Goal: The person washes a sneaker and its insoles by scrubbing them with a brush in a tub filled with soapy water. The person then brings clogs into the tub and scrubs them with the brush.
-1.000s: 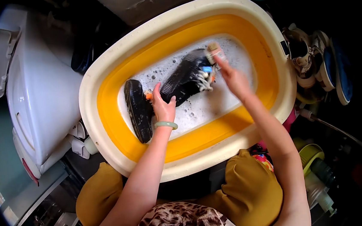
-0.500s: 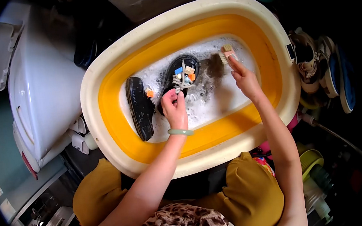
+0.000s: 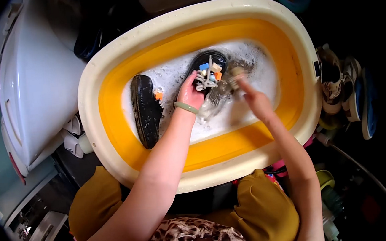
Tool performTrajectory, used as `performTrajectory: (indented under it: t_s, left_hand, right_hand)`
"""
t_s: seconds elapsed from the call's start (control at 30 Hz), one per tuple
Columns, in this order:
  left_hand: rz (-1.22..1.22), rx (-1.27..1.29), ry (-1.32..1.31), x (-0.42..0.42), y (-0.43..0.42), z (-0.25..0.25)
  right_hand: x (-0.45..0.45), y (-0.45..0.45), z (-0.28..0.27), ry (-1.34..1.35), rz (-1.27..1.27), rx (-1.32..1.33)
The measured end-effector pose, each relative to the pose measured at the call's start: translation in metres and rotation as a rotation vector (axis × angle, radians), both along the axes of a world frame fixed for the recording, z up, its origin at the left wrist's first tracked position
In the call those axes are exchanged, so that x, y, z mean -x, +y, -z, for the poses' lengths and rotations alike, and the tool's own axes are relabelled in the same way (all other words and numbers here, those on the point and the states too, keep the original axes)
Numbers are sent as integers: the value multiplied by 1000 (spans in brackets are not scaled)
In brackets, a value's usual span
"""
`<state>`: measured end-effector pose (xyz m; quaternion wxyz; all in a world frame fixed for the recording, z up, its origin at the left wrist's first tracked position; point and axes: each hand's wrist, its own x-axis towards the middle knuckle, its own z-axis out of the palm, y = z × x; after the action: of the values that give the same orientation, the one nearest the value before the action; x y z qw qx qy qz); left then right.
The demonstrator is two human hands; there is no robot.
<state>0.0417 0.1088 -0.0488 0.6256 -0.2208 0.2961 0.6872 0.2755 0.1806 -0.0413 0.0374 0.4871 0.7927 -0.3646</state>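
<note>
A black shoe (image 3: 212,57) with grey laces and coloured block charms sits in sudsy water inside the yellow and cream basin (image 3: 225,175). My left hand (image 3: 189,93), below a pale green bangle (image 3: 186,108), is closed on the shoe's near side; some of its fingers are hidden. To the right of the shoe, my right hand (image 3: 258,102) grips a scrubbing brush (image 3: 238,76), both smeared by motion. A second black shoe (image 3: 145,113) rests on its side at the basin's left, with an orange charm (image 3: 159,96) beside it.
Outside the basin's right rim stand several shoes, including a sneaker (image 3: 330,78) and a blue-soled shoe (image 3: 368,103). A large white fixture (image 3: 38,79) is on the left. A thin hose (image 3: 357,161) runs at the lower right.
The brush has moved down and left, closer to the shoe. My left hand has shifted from the laces to the shoe's side, and the shoe sits slightly further right and up.
</note>
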Motion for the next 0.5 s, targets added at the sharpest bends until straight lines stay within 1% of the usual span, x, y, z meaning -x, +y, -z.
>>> performTrajectory:
  t_s: [0.03,0.07,0.13,0.17,0.2,0.23,0.27,0.3,0.33,0.37,0.4,0.47,0.5]
  left_hand:
    - [-13,-7,-10,-1,1,4]
    - [21,-5,23,-2,1,7]
    - [58,-20,82,-7,0,5]
    - [88,-32,109,-12,-3,-2]
    - [121,-42,137,-17,-7,-11]
    - [168,-8,213,-23,-10,-23]
    - [228,-49,243,-28,-21,-6]
    - [241,-39,267,-33,-20,-18]
    - [258,-31,294,-36,-19,-29]
    - [289,-36,259,-35,-21,-27]
    - [310,-48,229,-32,-19,-25]
    - [318,-67,238,-35,-17,-30]
    - [285,-102,218,-34,-13,-28]
  right_hand:
    - [6,14,-20,125,186,71]
    - [3,20,-47,239,467,375]
    - [18,13,-80,406,439,293]
    - [32,1,-94,493,424,312]
    - [43,-8,-111,375,358,410]
    - [58,-20,-108,397,126,212]
    - [64,-30,-102,413,-100,16]
    - [61,-29,-96,412,-89,17]
    - [59,-24,-87,297,-110,-32]
    - [55,-17,-77,183,-132,-82]
    - [45,-8,-61,207,-49,-149]
    - [28,17,-49,181,194,-52]
    - [29,12,-58,218,237,-14]
